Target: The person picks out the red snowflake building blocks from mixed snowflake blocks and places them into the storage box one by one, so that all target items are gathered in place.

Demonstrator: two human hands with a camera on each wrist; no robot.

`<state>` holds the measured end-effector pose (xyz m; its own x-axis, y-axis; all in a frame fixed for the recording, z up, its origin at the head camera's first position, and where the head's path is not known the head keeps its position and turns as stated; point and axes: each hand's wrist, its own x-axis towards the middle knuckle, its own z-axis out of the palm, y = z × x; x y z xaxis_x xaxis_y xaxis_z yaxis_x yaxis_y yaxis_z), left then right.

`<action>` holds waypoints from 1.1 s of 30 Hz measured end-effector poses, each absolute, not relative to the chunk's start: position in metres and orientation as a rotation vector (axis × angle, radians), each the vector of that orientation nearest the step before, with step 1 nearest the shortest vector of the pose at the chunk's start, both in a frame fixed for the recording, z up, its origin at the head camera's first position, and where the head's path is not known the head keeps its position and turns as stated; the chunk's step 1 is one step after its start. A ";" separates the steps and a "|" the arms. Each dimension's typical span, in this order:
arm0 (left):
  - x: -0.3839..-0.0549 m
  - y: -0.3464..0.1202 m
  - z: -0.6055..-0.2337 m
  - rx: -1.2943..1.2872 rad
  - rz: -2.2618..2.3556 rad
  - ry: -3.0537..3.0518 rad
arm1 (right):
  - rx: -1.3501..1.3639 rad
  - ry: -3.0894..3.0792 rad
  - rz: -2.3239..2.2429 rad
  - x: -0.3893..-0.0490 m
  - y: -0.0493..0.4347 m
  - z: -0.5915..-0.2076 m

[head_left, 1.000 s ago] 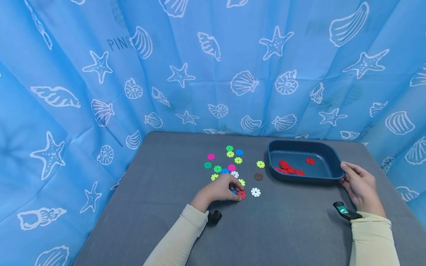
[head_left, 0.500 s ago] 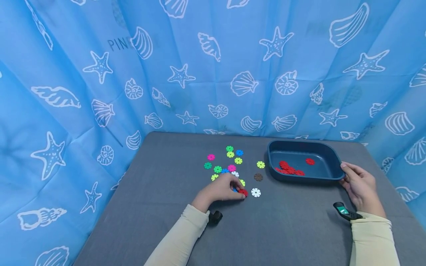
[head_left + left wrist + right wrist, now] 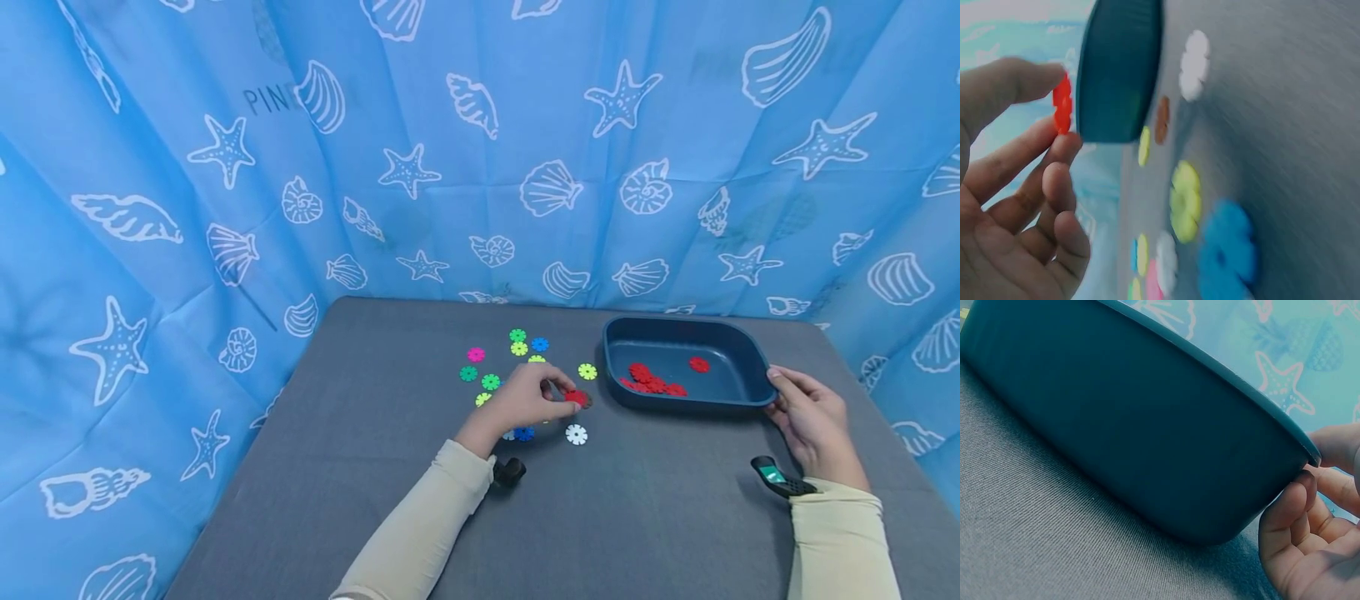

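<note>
Between thumb and fingertips my left hand [image 3: 528, 395] pinches a red notched plastic disc [image 3: 576, 397]. In the left wrist view this red disc [image 3: 1062, 104] is held up off the table, edge-on, left of the tub. Beneath it in the head view a brown disc [image 3: 588, 402] is partly covered. My right hand [image 3: 813, 417] grips the right end of a dark blue tub [image 3: 682, 402], thumb over the rim and fingers below it, as the right wrist view also shows. Several red discs [image 3: 651, 381] lie inside the tub, mostly heaped at its left.
Loose discs lie on the grey table [image 3: 375, 392] around my left hand: a white one [image 3: 577, 434], a blue one [image 3: 523, 433], a yellow one [image 3: 587, 371], a pink one [image 3: 476, 354] and several others, some hidden by the hand. A blue shell-print curtain [image 3: 480, 167] hangs behind the table.
My left hand has lifted the red disc from beside the blue disc and carried it right and away from me, toward the tub. The right hand and tub stay put.
</note>
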<state>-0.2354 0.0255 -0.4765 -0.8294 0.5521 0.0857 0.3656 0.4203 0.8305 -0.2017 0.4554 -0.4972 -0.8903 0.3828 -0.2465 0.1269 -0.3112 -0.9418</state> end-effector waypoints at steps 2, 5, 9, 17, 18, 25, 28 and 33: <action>-0.238 0.034 -0.472 0.800 1.395 2.487 | -0.659 -1.744 2.327 -0.202 0.455 -0.497; -0.243 0.047 -0.466 0.799 1.429 2.493 | -0.662 -1.749 2.324 -0.201 0.454 -0.497; -0.249 0.064 -0.461 0.827 1.478 2.487 | -0.661 -1.750 2.322 -0.202 0.454 -0.496; -0.259 0.092 -0.463 0.817 1.454 2.599 | -0.649 -1.762 2.319 -0.203 0.451 -0.496; -0.259 0.093 -0.464 0.798 1.445 2.603 | -0.653 -1.768 2.316 -0.203 0.450 -0.496; -0.257 0.086 -0.472 0.781 1.428 2.574 | -0.627 -1.795 2.301 -0.206 0.446 -0.497; -0.258 0.078 -0.473 0.825 1.444 2.568 | -0.639 -1.813 2.273 -0.206 0.446 -0.494; -0.258 0.055 -0.473 0.864 1.421 2.547 | -0.771 -2.046 1.911 -0.205 0.442 -0.488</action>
